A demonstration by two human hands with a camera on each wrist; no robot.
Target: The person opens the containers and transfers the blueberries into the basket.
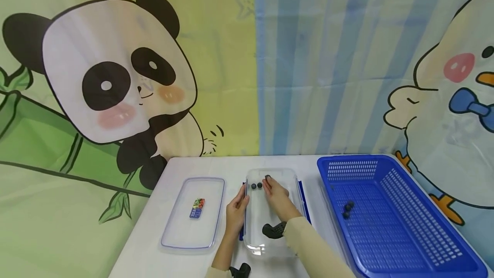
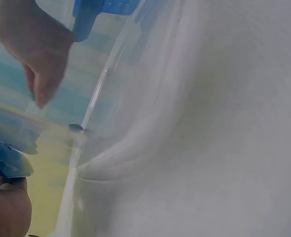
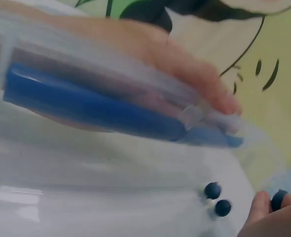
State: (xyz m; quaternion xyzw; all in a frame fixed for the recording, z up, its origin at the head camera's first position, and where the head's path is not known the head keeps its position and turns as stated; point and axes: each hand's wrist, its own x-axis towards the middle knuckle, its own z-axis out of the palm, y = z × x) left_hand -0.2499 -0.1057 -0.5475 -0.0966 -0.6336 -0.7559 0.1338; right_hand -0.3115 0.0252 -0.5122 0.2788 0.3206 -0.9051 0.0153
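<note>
A clear plastic box [image 1: 254, 226] with blue side latches stands at mid-table. My left hand [image 1: 236, 209] grips its left wall, fingers by the blue latch [image 3: 96, 106], which shows large in the right wrist view. Over the far end of the box, my right hand [image 1: 278, 198] pinches one blueberry [image 3: 278, 200] between thumb and fingertips. Two more blueberries [image 3: 217, 199] lie side by side in the box's far left part. In the left wrist view, the right hand [image 2: 42, 54] points downward behind the clear wall.
To the left lies a clear lid [image 1: 177, 231] with a purple-blue rim and a small fruit label [image 1: 197, 208]. On the right stands a large blue basket [image 1: 409, 243] with several blueberries [image 1: 347, 209] near its left wall. A printed curtain [image 1: 216, 55] hangs behind the table.
</note>
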